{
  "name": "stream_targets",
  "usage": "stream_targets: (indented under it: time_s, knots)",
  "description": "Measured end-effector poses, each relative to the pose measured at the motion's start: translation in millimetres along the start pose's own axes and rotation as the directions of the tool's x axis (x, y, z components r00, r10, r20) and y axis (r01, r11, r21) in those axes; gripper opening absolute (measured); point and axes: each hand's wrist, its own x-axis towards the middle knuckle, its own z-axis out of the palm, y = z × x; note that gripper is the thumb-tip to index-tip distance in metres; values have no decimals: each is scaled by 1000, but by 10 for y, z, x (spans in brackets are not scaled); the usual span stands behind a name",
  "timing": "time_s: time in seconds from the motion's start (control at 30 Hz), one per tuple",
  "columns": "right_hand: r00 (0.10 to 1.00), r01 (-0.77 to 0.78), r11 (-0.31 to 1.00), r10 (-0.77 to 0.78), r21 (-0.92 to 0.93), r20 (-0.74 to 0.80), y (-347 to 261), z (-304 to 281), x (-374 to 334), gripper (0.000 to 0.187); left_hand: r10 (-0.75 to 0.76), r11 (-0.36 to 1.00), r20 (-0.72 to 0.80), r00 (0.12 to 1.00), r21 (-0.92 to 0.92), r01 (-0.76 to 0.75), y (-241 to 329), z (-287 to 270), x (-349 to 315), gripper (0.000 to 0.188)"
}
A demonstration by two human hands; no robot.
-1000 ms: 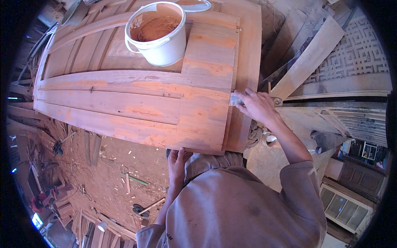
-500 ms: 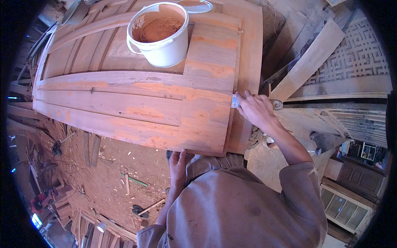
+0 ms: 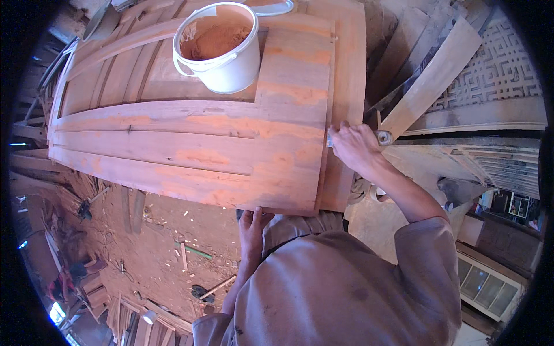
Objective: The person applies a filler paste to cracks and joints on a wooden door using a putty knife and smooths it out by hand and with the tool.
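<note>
A panelled wooden door [image 3: 190,135] lies flat before me, smeared with orange-brown filler. My right hand [image 3: 356,147] is closed round a putty knife [image 3: 383,137] at the door's right edge. The knife's blade, mostly covered by my fingers, shows beside that edge, and its handle end sticks out to the right. My left hand [image 3: 253,226] grips the door's near edge, its fingertips against the wood. On the far part of the door stands a white bucket [image 3: 234,72] holding filler of the same colour.
A round lid [image 3: 276,8] lies behind the bucket. Another wooden board [image 3: 346,57] lies under the door. To the right are a leaning plank [image 3: 433,78] and a carved lattice panel [image 3: 490,81]. Wood scraps and shavings litter the floor [image 3: 156,248] at left.
My right hand has shifted slightly right and up with the putty knife, so its blade has come away from the door's face toward the side edge. My left hand stays at the near edge.
</note>
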Motion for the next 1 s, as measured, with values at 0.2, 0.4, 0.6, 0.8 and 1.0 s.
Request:
stream_targets:
  time_s: [0.2,0.4,0.6,0.8,1.0]
  knots:
    - [994,-108,988,104,112,44,220,-301,-146,40,30,998,-34,999,-52,-32,-4,45,-2,29]
    - [996,-86,986,88,140,-11,273,-174,-21,44,2,1000,-10,1000,3,-2,-1,-3,17,27]
    - [997,-75,986,75,151,8,221,-202,51,43,-20,1000,-18,1000,-10,20,-20,-13,13,26]
    - [997,-65,987,58,146,53,210,-247,100,42,-29,999,-38,999,-17,28,-26,-17,19,26]
    - [998,-44,990,49,132,-31,167,-119,97,39,-15,1000,-21,1000,-1,15,-39,-22,25,29]
